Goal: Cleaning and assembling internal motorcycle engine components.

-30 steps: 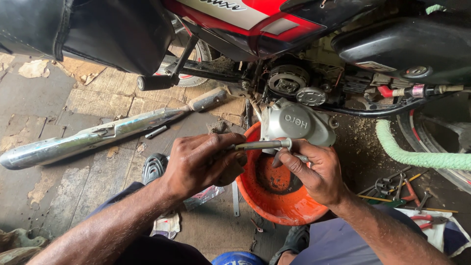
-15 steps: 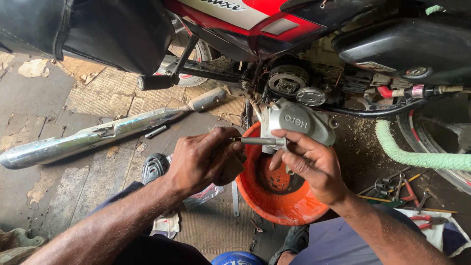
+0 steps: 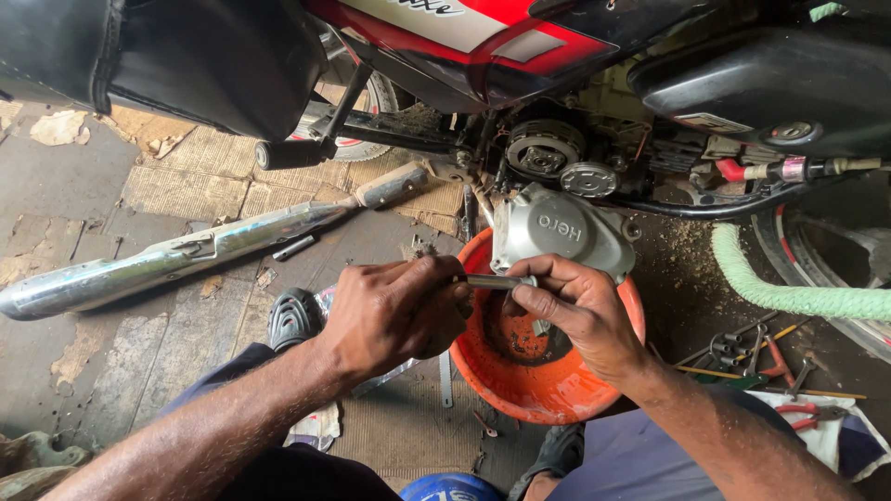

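- Holding a short metal rod [image 3: 495, 281] level between both hands, the person works just above an orange basin [image 3: 520, 390] on the floor.
- Left hand [image 3: 394, 311] is closed in a fist around the rod's left end; only the middle of the rod shows between the two hands.
- Right hand [image 3: 575, 311] is closed in a pinch, thumb and forefinger on the rod's right end, where a small fitting sits; what it is cannot be told.
- Grey engine cover [image 3: 557, 232] leans at the basin's 12 o'clock rim, just beyond the right hand's knuckles.
- Open engine side [image 3: 557, 158] of the red motorcycle lies further toward 12 o'clock, its round parts bare.
- Chrome exhaust pipe [image 3: 167, 264] lies on the floor at 9 to 10 o'clock from the hands, well apart.
- Green hose [image 3: 789, 292] curves past at 3 o'clock; loose tools [image 3: 752, 357] lie near it at 4 o'clock.
- Black sandal [image 3: 295, 320] sits just beside the left wrist at 8 o'clock.
- Doing this well, as I judge it: keep the rod over the basin, so anything that slips off drops in rather than onto the dirty floor.
- Keep the left fist firm and still, so the rod cannot turn, and let only the right fingertips do the fine work.
- Keep the rod level and clear of the cover's edge; oily fingers look the likeliest cause of a slip.
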